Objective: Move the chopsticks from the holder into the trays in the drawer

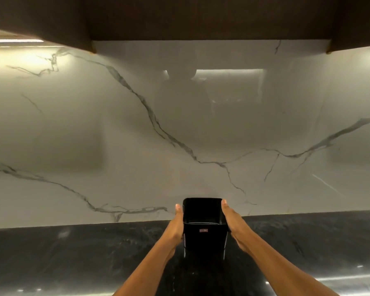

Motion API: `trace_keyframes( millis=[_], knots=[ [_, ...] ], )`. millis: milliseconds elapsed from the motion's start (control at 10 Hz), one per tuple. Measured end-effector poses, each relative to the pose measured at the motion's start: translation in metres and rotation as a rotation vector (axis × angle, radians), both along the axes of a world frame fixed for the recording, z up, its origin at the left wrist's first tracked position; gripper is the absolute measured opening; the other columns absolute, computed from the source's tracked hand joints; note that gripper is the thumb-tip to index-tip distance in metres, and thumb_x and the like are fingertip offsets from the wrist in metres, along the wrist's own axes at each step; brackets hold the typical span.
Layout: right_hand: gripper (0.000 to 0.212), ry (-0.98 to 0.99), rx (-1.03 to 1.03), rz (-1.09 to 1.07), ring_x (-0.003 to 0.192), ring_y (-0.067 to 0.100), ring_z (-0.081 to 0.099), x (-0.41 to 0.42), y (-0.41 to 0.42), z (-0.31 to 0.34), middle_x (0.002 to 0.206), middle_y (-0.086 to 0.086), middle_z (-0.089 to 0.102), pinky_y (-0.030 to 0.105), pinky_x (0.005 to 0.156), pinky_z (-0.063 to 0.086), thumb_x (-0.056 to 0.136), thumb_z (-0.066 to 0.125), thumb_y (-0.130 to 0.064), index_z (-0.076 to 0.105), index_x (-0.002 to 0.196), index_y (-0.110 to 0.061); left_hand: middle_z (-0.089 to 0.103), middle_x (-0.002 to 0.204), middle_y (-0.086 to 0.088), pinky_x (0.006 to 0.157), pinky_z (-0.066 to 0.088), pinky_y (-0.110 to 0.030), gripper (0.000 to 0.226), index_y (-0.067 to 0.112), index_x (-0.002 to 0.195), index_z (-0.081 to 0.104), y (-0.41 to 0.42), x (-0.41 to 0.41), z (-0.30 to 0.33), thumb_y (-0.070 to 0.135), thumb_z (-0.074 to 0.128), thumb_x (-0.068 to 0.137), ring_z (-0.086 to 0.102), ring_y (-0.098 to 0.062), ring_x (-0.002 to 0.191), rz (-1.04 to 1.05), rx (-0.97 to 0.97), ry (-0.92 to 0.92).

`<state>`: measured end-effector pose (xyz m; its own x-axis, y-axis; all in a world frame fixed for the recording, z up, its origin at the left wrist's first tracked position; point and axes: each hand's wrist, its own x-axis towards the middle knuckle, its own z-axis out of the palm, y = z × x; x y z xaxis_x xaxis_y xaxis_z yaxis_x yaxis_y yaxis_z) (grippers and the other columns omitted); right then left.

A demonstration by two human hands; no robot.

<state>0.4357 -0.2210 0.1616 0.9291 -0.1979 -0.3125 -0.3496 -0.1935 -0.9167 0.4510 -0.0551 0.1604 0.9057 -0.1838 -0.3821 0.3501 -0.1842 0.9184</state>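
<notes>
Black square holder stood upright on dark bench, close to marble backsplash. Interior seen dark; no chopsticks visible inside, so holder judged empty. Holder clasped between both palms: left hand pressed flat on left wall, right hand on right wall, fingers extended, not curled. Two-sided grip judged suited to steadying or setting light box squarely against wall. Drawer and trays not in view.
</notes>
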Motion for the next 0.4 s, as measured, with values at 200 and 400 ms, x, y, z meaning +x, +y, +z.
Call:
trace_keyframes(
  millis=[200, 400],
  knots=[
    [0.071, -0.178, -0.471, 0.025, 0.145, 0.024, 0.021, -0.029, -0.002, 0.02, 0.158, 0.007, 0.02, 0.04, 0.115, 0.023, 0.095, 0.028, -0.057, 0.016, 0.15, -0.015, 0.003, 0.162, -0.005, 0.12, 0.008, -0.038, 0.077, 0.019, 0.153, 0.006, 0.014, -0.019, 0.015, 0.063, 0.015, 0.091, 0.002, -0.021, 0.149, -0.015, 0.54, -0.452],
    [0.081, -0.501, -1.049, 0.038, 0.147, 0.023, -0.009, -0.078, -0.011, 0.076, 0.161, 0.008, -0.005, 0.039, 0.12, 0.003, 0.087, 0.01, -0.066, 0.002, 0.152, -0.018, -0.015, 0.156, -0.005, 0.119, -0.002, -0.035, 0.077, 0.019, 0.146, -0.012, 0.022, -0.063, 0.073, 0.067, -0.003, 0.087, -0.01, -0.025, 0.148, 0.086, 0.975, -1.107]
  ],
)
